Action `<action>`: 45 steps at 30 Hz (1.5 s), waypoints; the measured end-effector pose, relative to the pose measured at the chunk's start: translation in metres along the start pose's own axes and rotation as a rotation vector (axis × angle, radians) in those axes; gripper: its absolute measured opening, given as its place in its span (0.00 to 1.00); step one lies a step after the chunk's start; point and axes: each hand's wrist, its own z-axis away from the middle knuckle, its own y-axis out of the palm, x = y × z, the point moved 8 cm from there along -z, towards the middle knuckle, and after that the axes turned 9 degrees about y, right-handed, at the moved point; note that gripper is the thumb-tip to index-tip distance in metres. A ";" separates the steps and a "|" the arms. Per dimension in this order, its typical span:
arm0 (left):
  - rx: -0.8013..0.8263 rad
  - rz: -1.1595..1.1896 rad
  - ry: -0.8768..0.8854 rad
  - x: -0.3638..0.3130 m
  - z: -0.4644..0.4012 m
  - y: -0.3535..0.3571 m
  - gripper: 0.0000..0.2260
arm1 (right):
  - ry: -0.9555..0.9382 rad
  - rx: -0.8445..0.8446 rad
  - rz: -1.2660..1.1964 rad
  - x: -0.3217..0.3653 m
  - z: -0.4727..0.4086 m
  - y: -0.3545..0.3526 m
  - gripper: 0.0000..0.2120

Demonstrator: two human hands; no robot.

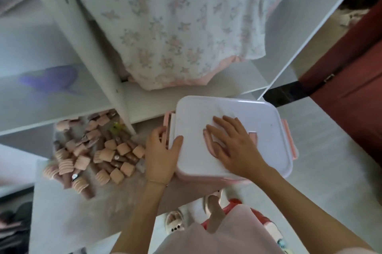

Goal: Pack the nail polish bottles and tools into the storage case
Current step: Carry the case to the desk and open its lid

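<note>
From the head camera, we see the storage case (233, 137) lying closed on the table edge (62, 212). Our right hand (231, 146) lies flat on its white lid, fingers straight and spread. Our left hand (162, 152) grips the case's left side, thumb over the lid, fingers curled round the pink latch (167, 129). Practice finger models (93, 150) lie heaped just left.
</note>
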 end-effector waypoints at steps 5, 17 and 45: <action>-0.030 0.061 0.007 -0.005 0.035 0.011 0.24 | -0.122 0.022 -0.080 -0.017 0.000 -0.018 0.16; -0.096 0.393 -0.064 0.027 0.061 0.003 0.13 | -0.094 0.019 -0.038 0.053 -0.040 0.008 0.27; 0.052 0.709 -0.248 0.078 0.042 0.068 0.09 | -0.099 0.039 -0.071 0.052 -0.035 0.022 0.16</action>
